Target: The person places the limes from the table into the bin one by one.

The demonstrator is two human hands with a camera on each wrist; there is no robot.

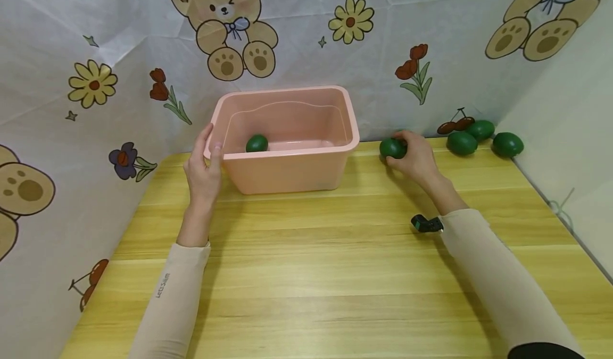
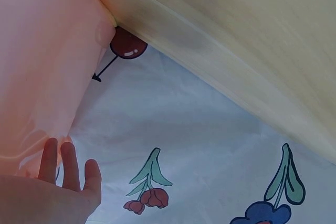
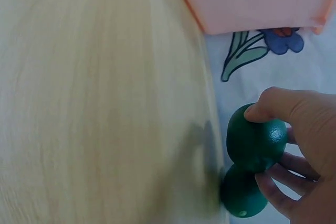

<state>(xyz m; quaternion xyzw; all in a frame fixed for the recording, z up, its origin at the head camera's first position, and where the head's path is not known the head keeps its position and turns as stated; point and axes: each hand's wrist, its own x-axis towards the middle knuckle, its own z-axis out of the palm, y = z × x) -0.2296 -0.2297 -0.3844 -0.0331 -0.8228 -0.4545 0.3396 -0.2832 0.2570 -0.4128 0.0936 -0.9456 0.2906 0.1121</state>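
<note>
A pink plastic bin (image 1: 282, 173) stands on the table, with one green egg-shaped fruit (image 1: 257, 143) inside it. At the bin's left front corner, my left hand (image 1: 203, 175) holds the rim, thumb in front and fingers along the side; the left wrist view shows those fingers (image 2: 70, 166) against the pink wall. To the right of the bin, my right hand (image 1: 415, 157) grips another green fruit (image 1: 392, 148) between thumb and fingers. In the right wrist view, the gripped fruit (image 3: 254, 140) partly covers a second green fruit (image 3: 244, 195).
Several more green fruits (image 1: 462, 143) lie at the table's back right corner. A white cloth (image 1: 297, 40) printed with bears and flowers hangs behind the wooden table (image 1: 297, 263). A pale wall (image 1: 574, 162) borders the right side. A small black device (image 1: 426, 224) sits at my right wrist.
</note>
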